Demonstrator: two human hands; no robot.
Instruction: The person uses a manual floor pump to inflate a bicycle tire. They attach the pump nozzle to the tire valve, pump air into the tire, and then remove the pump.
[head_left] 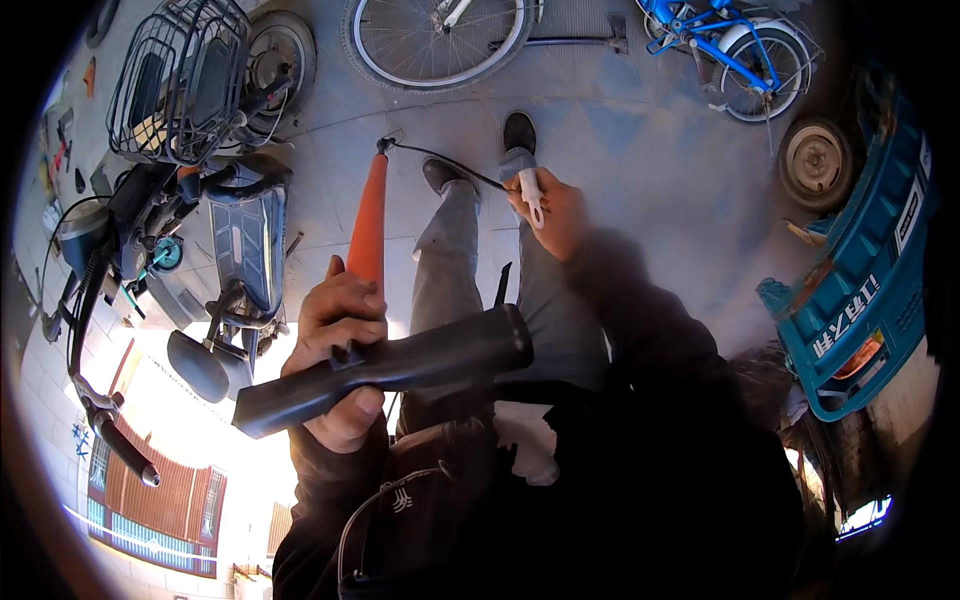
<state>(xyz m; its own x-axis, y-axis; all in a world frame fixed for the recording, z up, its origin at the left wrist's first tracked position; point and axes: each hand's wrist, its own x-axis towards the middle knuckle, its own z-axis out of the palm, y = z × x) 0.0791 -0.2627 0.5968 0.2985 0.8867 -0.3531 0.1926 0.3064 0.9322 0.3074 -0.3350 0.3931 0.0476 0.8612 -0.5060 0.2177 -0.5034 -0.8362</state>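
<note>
The left hand (335, 318) is closed around a thick black bar (430, 360), just left of the frame's centre, fingers over its upper side and thumb below; its palm is hidden behind the bar. The right hand (558, 222), above centre, grips a white piece (530, 190), its fingertips partly covered. One orange tapered tube (369, 225) runs upward from the left hand; its lower end is hidden. One thin black hose (450, 163) links the tube's top to the right hand. The left forearm rises from the lower edge; the right arm, its sleeve blurred, reaches up and leftward. Two dark shoes (519, 133) show at upper centre. One large bicycle wheel (440, 75) and one blue bicycle (735, 50), upper right, are cut off by the top edge.
</note>
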